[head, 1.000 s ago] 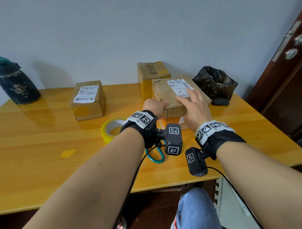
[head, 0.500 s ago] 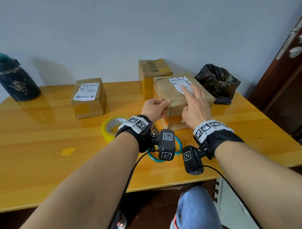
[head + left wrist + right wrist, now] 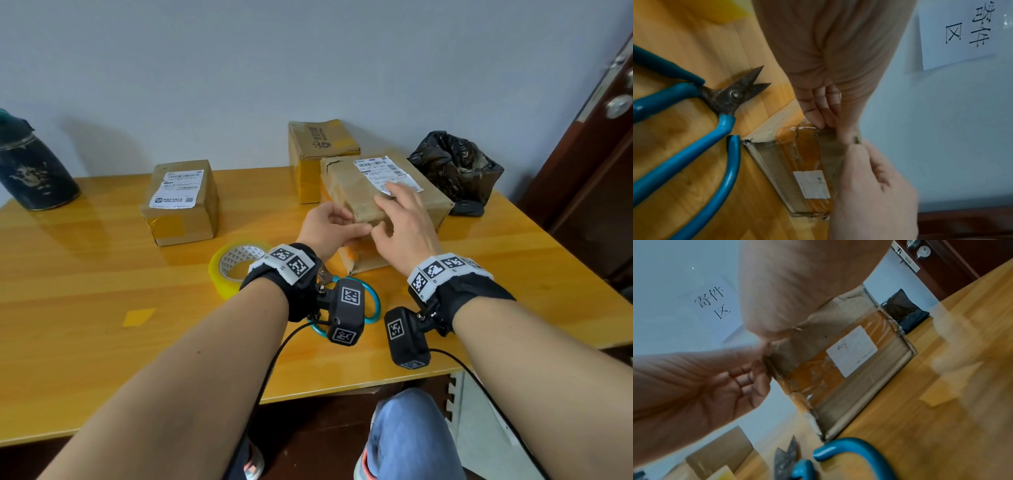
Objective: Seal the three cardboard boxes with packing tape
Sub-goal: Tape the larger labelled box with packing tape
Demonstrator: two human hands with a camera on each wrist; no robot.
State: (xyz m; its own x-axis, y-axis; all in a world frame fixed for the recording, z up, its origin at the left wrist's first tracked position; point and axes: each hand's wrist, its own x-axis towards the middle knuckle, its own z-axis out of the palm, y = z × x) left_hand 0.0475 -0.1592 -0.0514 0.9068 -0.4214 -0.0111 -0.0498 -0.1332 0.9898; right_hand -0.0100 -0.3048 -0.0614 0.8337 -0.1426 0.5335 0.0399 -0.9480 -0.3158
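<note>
Both hands on the nearest cardboard box point(image 3: 383, 192)

Left hand point(image 3: 325, 229) pinches its near top edge; right hand point(image 3: 404, 222) lies spread across the top. Tape roll point(image 3: 236, 267) rests on the table point(image 3: 102, 291), left.

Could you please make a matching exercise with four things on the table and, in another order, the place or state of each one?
Things:
1. tape roll
2. scissors
3. black bag
4. flask

Places or states:
A. far left end of the table
B. lying flat, blue handles, blades slightly open
C. right of the boxes, by the wall
D. just left of the left wrist, yellow

Pairs: 1-D, 2-B, 3-C, 4-A
</note>
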